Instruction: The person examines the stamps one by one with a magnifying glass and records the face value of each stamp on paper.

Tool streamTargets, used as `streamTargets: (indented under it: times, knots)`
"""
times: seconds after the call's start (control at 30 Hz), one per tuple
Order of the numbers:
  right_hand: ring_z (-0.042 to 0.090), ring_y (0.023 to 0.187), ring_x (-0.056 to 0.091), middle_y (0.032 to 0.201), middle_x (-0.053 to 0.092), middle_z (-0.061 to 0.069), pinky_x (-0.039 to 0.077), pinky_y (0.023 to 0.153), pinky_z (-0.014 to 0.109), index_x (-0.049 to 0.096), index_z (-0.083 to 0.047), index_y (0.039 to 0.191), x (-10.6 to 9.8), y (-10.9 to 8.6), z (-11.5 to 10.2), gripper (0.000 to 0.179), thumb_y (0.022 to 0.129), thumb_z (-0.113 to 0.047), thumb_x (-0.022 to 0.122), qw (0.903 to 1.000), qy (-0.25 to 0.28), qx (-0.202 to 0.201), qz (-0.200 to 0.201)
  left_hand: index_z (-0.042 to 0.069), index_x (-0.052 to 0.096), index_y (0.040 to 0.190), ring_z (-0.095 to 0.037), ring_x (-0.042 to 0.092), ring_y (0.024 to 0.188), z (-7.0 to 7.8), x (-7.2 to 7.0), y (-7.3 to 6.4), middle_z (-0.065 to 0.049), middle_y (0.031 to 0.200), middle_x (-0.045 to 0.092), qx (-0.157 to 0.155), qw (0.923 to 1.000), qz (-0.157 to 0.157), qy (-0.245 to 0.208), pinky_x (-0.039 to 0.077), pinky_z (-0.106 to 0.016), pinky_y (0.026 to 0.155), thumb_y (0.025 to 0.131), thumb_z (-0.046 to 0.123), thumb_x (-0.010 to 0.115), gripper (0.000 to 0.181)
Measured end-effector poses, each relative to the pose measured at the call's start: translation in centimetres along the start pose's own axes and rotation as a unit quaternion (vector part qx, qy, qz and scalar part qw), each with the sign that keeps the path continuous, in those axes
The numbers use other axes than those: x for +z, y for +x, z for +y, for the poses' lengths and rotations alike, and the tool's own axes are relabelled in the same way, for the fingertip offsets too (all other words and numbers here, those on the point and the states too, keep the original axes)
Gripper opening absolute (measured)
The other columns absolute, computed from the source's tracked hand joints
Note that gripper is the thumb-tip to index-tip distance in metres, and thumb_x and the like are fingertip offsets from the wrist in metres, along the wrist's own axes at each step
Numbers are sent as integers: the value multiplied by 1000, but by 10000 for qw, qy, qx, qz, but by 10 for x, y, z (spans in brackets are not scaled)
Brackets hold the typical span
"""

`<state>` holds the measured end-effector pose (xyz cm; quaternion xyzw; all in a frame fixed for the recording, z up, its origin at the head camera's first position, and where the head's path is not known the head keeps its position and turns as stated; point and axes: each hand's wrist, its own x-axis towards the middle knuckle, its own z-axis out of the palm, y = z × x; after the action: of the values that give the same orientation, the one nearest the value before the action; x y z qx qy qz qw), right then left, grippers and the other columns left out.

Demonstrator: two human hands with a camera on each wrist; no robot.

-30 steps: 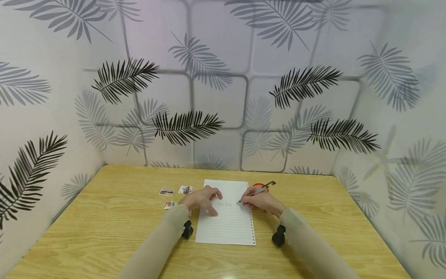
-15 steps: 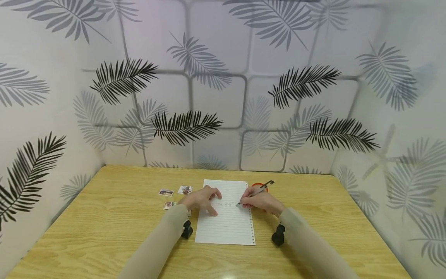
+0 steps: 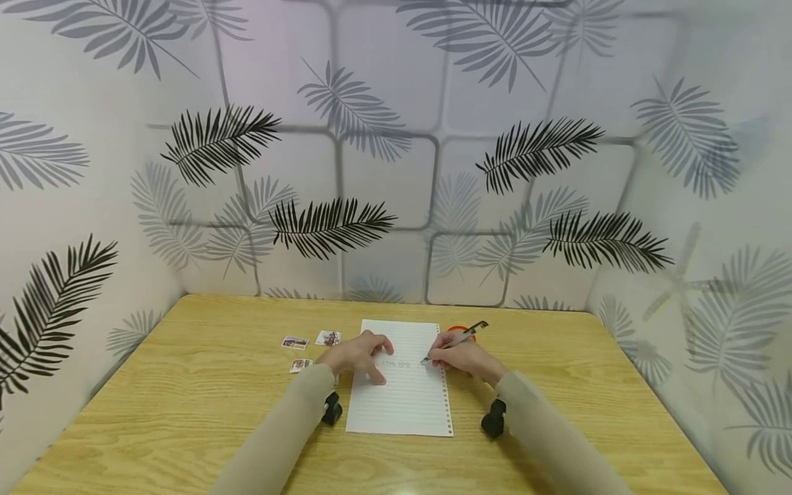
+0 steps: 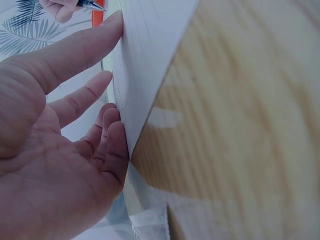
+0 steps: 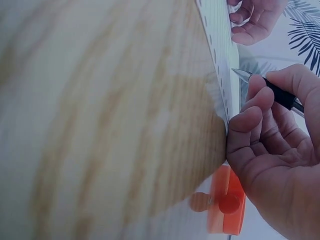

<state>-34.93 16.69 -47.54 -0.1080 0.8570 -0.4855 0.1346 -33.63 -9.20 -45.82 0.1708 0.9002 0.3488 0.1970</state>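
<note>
A lined sheet of paper [image 3: 399, 405] with punched holes down its right edge lies on the wooden table. Faint handwriting [image 3: 399, 364] runs across its middle. My right hand [image 3: 458, 355] pinches a pen [image 3: 475, 328] between thumb and fingers, its dark grip and pointed tip showing in the right wrist view. The tip is at the paper, just right of the writing. Spread over the sheet's left part, my left hand [image 3: 359, 354] rests its fingertips on the paper, thumb [image 4: 75, 55] apart from the loosely bent fingers.
Several small picture cards [image 3: 295, 342] lie left of the sheet, one partly behind the left wrist. An orange-red round object [image 5: 232, 205] sits behind the right hand. A leaf-patterned wall [image 3: 383, 172] stands at the table's back edge.
The pen tip has shifted only slightly on the paper, down and then back up. My left hand and the sheet have stayed in place.
</note>
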Motion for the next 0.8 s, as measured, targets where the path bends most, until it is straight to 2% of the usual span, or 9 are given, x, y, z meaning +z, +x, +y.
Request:
streamTargets:
  times: [0.33,0.43,0.6,0.8]
  knots:
    - [11,63,50,74,63,0,40,58,23,63,-4,86,0,-2,-2,7,88,-8,68,9999,57,-116,-59,17,60,114,-24,41,109,0,0,1,-6,119,46,64,10000,-16,-46,38,-45,100,74,7,85,48]
    - [12,63,49,73,63,1,39,57,23,62,0,86,-1,-8,-8,7,88,-6,67,9996,81,-215,-178,17,60,114,-24,41,110,0,0,1,-7,120,46,46,10000,-4,-68,37,-46,101,74,7,85,48]
    - [11,62,49,69,62,-2,38,56,21,62,-3,82,-2,-7,-6,7,86,-6,68,9988,146,-327,-346,17,60,114,-24,41,110,0,0,0,-7,120,46,18,10000,-4,-88,37,-46,101,74,6,84,48]
    - [9,61,49,69,62,-3,37,55,20,63,-6,80,-1,-3,-2,8,84,-8,69,9992,94,-237,-309,18,60,115,-24,41,112,1,-1,-1,-6,122,46,-11,9999,-27,-103,37,-46,102,75,8,84,48]
